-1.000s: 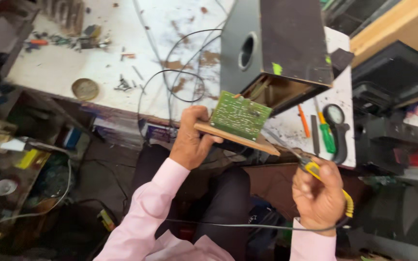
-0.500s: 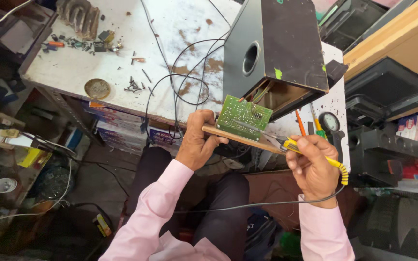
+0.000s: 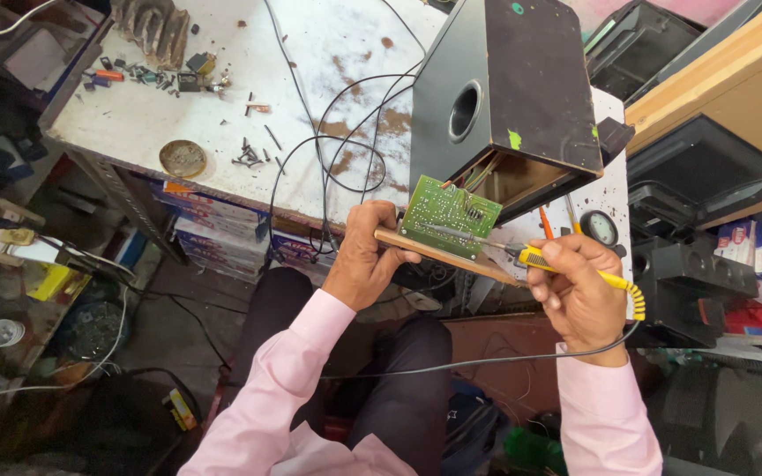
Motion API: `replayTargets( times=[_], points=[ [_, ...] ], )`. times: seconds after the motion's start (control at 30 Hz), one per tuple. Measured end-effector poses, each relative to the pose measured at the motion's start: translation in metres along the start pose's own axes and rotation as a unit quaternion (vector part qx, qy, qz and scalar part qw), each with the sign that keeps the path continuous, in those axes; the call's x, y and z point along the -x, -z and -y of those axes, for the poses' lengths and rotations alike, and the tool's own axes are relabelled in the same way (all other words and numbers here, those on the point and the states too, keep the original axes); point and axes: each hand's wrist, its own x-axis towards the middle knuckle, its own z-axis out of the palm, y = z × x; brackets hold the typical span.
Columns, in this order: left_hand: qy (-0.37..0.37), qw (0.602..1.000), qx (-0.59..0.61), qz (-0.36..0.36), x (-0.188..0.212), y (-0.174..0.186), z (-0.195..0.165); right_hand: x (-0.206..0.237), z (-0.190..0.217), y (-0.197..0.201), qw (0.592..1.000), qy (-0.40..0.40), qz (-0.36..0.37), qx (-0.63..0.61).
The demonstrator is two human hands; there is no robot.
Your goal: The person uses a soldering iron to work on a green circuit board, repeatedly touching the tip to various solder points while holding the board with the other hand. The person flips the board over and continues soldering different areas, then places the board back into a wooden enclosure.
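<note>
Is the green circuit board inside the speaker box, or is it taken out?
Out. The green circuit board stands on a wooden panel gripped by the left hand, in front of the speaker box.

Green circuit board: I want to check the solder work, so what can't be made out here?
Head view only:
- green circuit board: parts too small to identify.
- yellow-handled soldering iron: tip contact too fine to judge; right hand covers the grip.
- wooden panel: partly hidden by left hand.
</note>
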Motion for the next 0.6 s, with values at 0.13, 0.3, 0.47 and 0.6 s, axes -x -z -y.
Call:
replayTargets(
  times=[0.13, 0.3, 0.47, 0.6],
  points=[
    [0.014, 1.0, -0.001, 0.005, 0.0, 0.0, 0.0, -0.013, 0.012, 0.002, 0.999, -0.043, 0.009, 0.029],
    [0.01, 1.0, -0.009, 0.003, -0.001, 0.001, 0.0, -0.033, 0.023, 0.004, 0.996, -0.066, 0.054, 0.029],
    [0.01, 1.0, -0.011, 0.0, -0.001, 0.002, -0.002, -0.044, 0.031, 0.004, 0.993, -0.071, 0.088, 0.027],
    [0.012, 1.0, -0.019, 0.003, -0.002, 0.003, -0.002, -0.049, 0.035, 0.003, 0.993, -0.064, 0.099, 0.031]
  ],
)
